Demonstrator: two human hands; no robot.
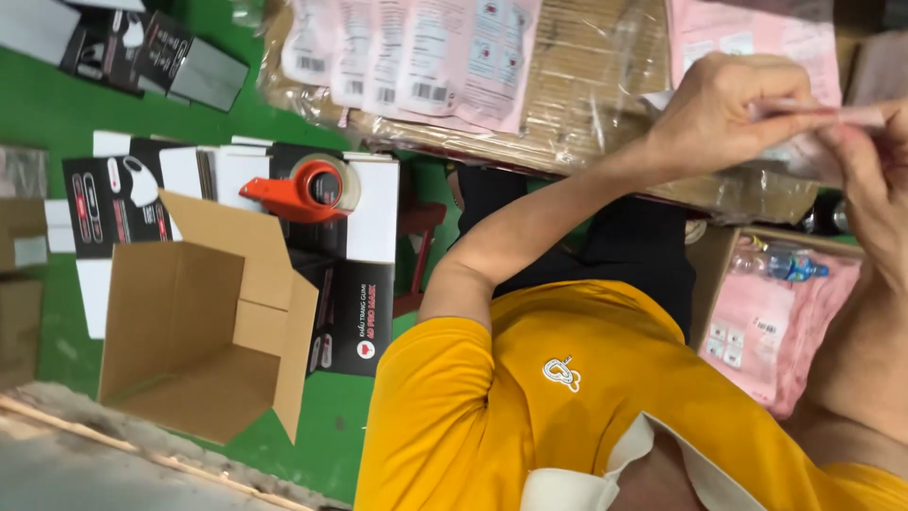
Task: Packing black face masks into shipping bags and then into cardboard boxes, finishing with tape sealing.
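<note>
My left hand (724,114) reaches across from the yellow sleeve and pinches the edge of a thin pink packet (851,115) at the upper right. My right hand (875,180) grips the same packet from the right side, its fingers closed on the edge. The packet is held in the air above a plastic-wrapped cardboard stack (596,104). Part of the packet is hidden behind my fingers.
Several pink packets (416,57) lie on the wrapped stack. An open brown carton (203,331) sits on the green floor (57,114) at left. An orange tape dispenser (303,189) rests on flat black-and-white cartons (369,227). A box of pink packets (776,331) with a water bottle (785,265) stands at right.
</note>
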